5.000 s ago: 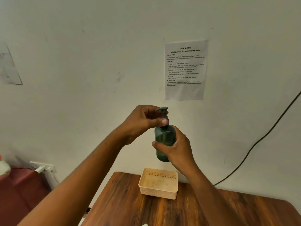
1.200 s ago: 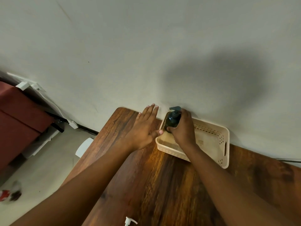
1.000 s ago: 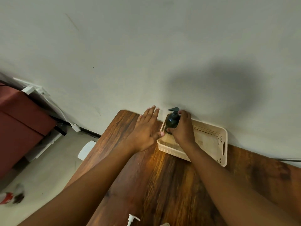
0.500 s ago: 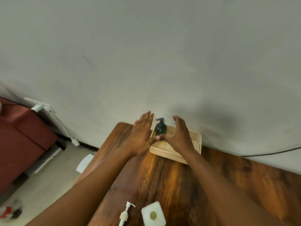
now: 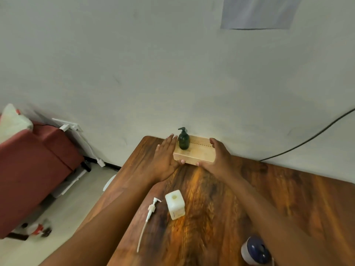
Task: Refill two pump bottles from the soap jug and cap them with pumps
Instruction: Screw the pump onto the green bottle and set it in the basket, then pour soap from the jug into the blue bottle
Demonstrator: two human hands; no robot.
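A dark green pump bottle (image 5: 183, 140) with its pump on stands upright in the left end of a beige basket (image 5: 199, 154) against the wall. My left hand (image 5: 165, 158) presses flat on the basket's left end, thumb at its front wall. My right hand (image 5: 219, 157) cups the right end. Nearer me on the wooden table (image 5: 288, 198), a white square bottle (image 5: 175, 204) stands with its mouth uncovered. A white pump (image 5: 151, 208) with a long tube lies just left of it. A white jug with a dark blue cap (image 5: 255, 253) shows at the bottom right, partly behind my right arm.
The table's left edge runs diagonally beside my left arm, with floor below it. A red seat (image 5: 34, 160) stands at the left. A black cable (image 5: 307, 141) crosses the wall on the right. A paper sheet (image 5: 257, 12) hangs above.
The green bottle, earlier held up while my left hand turned its pump, now stands in the basket. My right hand let go of it, and both hands moved to the basket's ends.
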